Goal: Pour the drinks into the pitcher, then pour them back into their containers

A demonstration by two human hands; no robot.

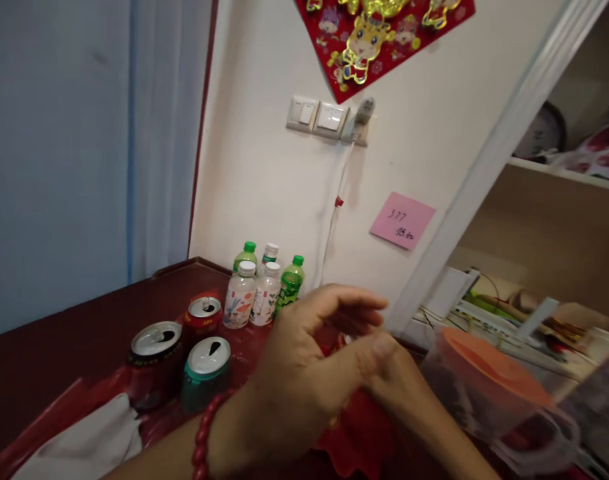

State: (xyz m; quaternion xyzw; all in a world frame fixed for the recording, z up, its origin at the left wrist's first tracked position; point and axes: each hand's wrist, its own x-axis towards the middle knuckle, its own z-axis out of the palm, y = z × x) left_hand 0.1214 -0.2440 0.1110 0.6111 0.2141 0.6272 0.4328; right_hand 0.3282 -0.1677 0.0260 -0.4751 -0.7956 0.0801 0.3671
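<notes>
My left hand point(309, 370), with a red bead bracelet point(203, 433) at the wrist, is raised over the table. Its fingers curve loosely away from the thumb, and nothing shows between them. Behind its thumb is my right hand point(384, 367), coming in from the lower right; its fingers are hidden. Beneath both hands lies a red scalloped item point(357, 433), partly covered. Left of my left hand stand a green-sided can point(207, 367), a dark-rimmed can point(156, 360) and a red can point(203, 317), all with opened tops.
Several bottles with white or green caps, including a white-capped bottle point(240, 300), stand by the wall. A clear pitcher point(464, 387) with an orange lid is at right. A white cloth point(84, 443) lies front left. A white cord point(333, 220) hangs from the wall socket.
</notes>
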